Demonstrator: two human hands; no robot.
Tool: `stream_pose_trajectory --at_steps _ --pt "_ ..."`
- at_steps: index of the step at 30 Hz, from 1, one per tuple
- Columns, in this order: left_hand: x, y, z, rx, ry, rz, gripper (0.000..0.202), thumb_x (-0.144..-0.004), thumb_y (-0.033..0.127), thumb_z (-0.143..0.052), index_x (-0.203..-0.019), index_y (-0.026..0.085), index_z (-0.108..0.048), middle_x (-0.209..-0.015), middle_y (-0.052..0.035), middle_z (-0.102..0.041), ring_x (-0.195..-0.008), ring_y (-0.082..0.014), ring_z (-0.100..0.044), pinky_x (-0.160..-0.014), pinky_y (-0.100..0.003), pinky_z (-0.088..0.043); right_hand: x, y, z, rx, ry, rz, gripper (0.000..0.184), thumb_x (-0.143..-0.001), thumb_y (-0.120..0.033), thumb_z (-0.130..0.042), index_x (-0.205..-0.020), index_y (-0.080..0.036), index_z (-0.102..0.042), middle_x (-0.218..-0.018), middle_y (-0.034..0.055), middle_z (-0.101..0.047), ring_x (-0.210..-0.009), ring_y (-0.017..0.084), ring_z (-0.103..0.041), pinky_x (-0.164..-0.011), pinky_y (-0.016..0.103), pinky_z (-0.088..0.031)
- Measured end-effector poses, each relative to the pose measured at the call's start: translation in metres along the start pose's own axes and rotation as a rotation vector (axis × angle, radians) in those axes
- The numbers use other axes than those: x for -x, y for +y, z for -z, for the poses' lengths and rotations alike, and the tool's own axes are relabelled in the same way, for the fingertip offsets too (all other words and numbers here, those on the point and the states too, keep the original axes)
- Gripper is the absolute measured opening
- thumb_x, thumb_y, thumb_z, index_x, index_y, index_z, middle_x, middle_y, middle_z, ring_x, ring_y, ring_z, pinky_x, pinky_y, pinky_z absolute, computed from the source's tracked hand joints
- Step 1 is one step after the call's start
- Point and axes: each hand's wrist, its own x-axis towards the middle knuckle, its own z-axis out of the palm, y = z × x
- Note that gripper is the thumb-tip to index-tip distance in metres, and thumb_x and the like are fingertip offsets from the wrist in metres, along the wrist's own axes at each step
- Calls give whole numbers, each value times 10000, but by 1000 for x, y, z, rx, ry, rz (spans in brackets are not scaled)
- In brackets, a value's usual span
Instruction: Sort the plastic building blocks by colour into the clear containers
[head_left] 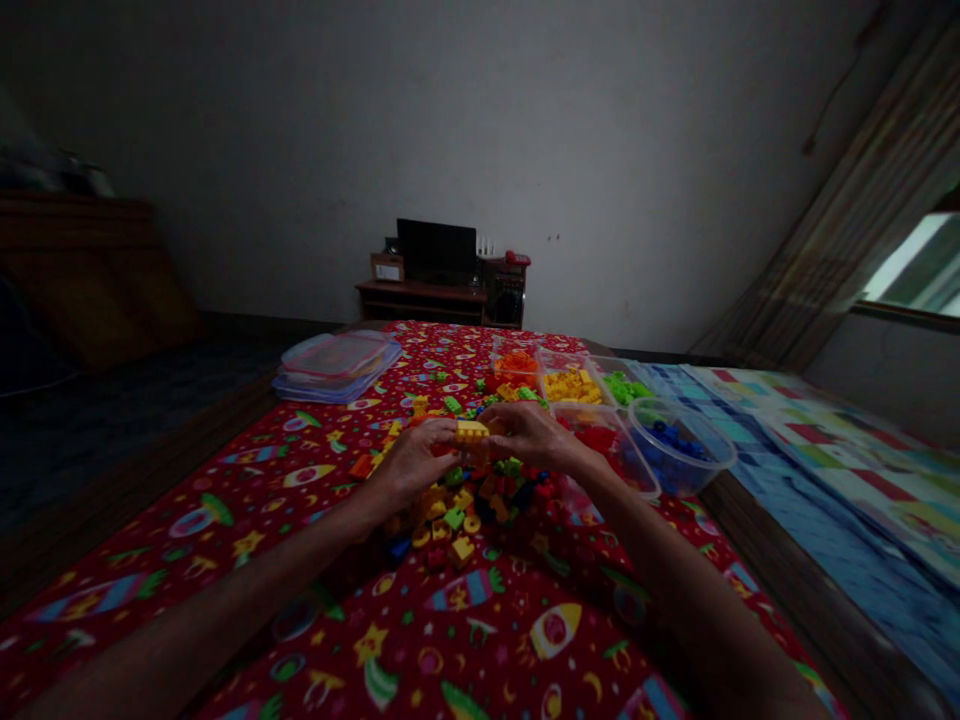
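Together the left hand (415,462) and right hand (530,432) pinch a yellow brick (472,431) by its ends, clear of the loose pile (457,510), with sorted tubs (729,457) at one o'clock.

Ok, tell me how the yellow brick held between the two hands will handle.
The yellow brick is probably stiff and light: it looks like a small moulded block, pinched between the left hand and the right hand. Its flat, boxy sides suggest it won't roll. The smooth plastic may be slightly slippery.
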Motion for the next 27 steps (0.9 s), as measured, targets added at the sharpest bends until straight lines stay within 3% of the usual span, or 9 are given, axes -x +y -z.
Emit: stream_pose_trajectory --at_steps 5,8,13,17,21,24,27 --pt "1 -5 0 -36 29 -13 183 -732 351 -616 -718 205 -725 -1010 -57 -716 -962 -220 -640 -892 -365 -509 2 -1 5 52 35 -16 232 -781 -223 -612 -986 -140 -682 -799 19 -663 -681 104 -549 -602 200 -364" --pt "0 -5 4 -65 8 -36 220 -762 369 -589 -687 203 -712 -1008 -70 -713 -977 -224 -636 -907 -379 -497 1 11 18 72 132 -69 239 -777 -215 -616 -995 -145 -685 -833 35 -680 -698 114 -582 -604 205 -397" --pt "-4 -7 13 -135 -39 -25 248 -772 391 -554 -720 208 -714 -993 -64 -721 -967 -228 -642 -884 -366 -504 -17 57 60 118 317 -340 248 -805 -238 -599 -1006 -115 -677 -792 68 -699 -643 136 -637 -574 209 -460" --pt "-6 -10 21 -183 -98 -25 263 -773 414 -545 -772 216 -718 -1030 -58 -716 -988 -230 -640 -892 -354 -497 -37 88 90 257 443 -552 339 -838 -227 -559 -1120 -57 -641 -994 171 -699 -775 190 -685 -663 249 -509" --pt "-9 -7 43 -233 -235 -48 266 -769 434 -569 -841 228 -721 -1004 -41 -721 -940 -218 -649 -853 -313 -502 -40 94 98 434 493 -556 367 -841 -238 -573 -1146 -45 -637 -1168 230 -635 -1093 269 -605 -899 338 -469" --pt "-8 -4 65 -280 -389 -59 236 -755 358 -593 -915 236 -717 -950 -22 -719 -864 -203 -651 -782 -274 -503 -29 85 90 356 557 -512 343 -869 -231 -516 -1146 -81 -650 -1106 180 -678 -1025 234 -645 -883 320 -481" --pt "-1 -2 73 -310 -571 -87 332 -724 271 -620 -1049 266 -684 -1011 -16 -691 -907 -208 -632 -766 -245 -491 -15 70 79 210 625 -437 317 -851 -211 -501 -1096 -120 -680 -954 118 -729 -863 196 -691 -787 292 -516"
